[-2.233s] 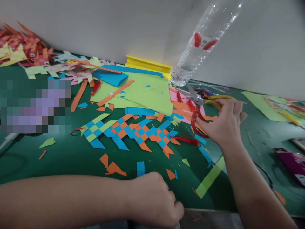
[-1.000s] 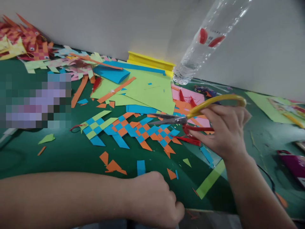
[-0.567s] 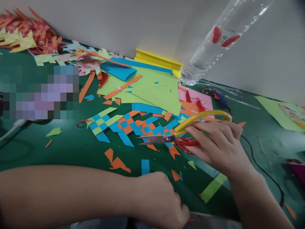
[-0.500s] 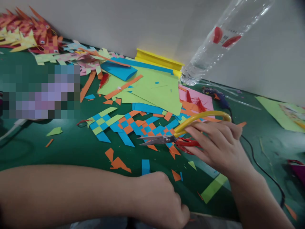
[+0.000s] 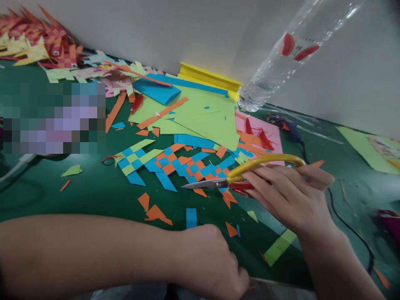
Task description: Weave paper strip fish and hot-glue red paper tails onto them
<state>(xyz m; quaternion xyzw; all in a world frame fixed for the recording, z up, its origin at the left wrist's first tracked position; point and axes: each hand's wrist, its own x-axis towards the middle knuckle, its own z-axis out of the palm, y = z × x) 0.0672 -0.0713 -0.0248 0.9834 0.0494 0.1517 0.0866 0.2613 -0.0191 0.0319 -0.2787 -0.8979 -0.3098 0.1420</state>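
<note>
My right hand (image 5: 287, 196) is wrapped round the handles of a pair of scissors (image 5: 265, 166), one handle yellow and one red. The metal blades are together and point left over woven paper strips. My left hand (image 5: 215, 258) rests in a curled shape at the table's front edge; its fingertips are hidden beneath it, and what it may hold does not show. Between the hands and the paper sheets lie a green and blue woven fish (image 5: 134, 160) and orange and blue woven pieces (image 5: 170, 162). A blue strip (image 5: 191, 217) lies just above my left wrist.
Green sheets (image 5: 203, 116), a yellow folded piece (image 5: 209, 77) and a clear bottle (image 5: 271, 71) stand or lie along the wall. Red and yellow paper fish (image 5: 40, 46) sit back left. A dark glue gun (image 5: 287, 127) with a cord is at right. Paper scraps (image 5: 156, 214) lie in front.
The scissor blades, slightly apart before, have come together. My right hand has shifted slightly right and down. My left hand has hardly moved.
</note>
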